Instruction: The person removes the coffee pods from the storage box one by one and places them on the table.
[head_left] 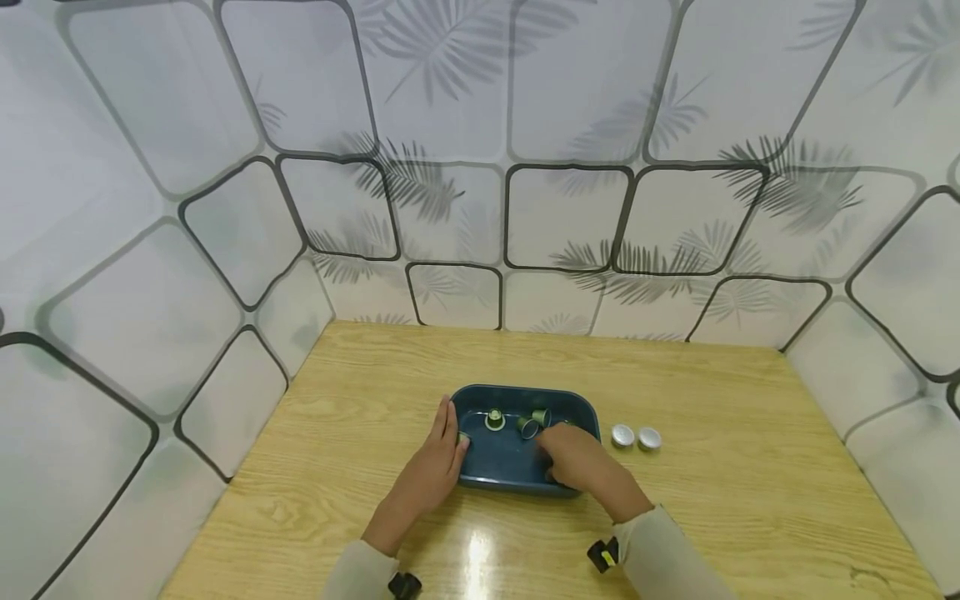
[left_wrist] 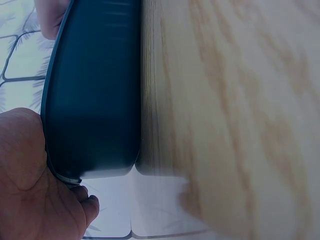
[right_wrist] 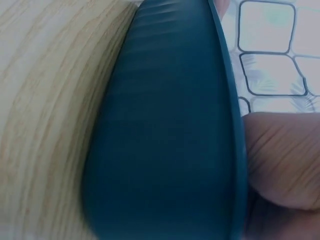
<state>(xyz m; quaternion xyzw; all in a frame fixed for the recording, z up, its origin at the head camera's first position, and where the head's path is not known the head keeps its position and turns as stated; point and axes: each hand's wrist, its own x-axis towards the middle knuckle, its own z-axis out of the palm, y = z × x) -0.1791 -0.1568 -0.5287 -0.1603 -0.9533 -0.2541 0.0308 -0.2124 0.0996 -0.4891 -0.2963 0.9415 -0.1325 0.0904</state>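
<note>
Sitting on table: dk-blue tray w/ rounded corners, L hand pinching its rim, R hand inside, can't tell its grip. Head cam shows green pods within, wrist cams its outer sides.

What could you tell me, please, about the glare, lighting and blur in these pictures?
Head view: a bright glare patch on the tabletop, on the near side of the tray; left wrist view: dim and bluish, the tray's outer side dark, the wood grain soft; right wrist view: grain soft too, the tray's side dark, the patterned wall behind pale and bright.
</note>
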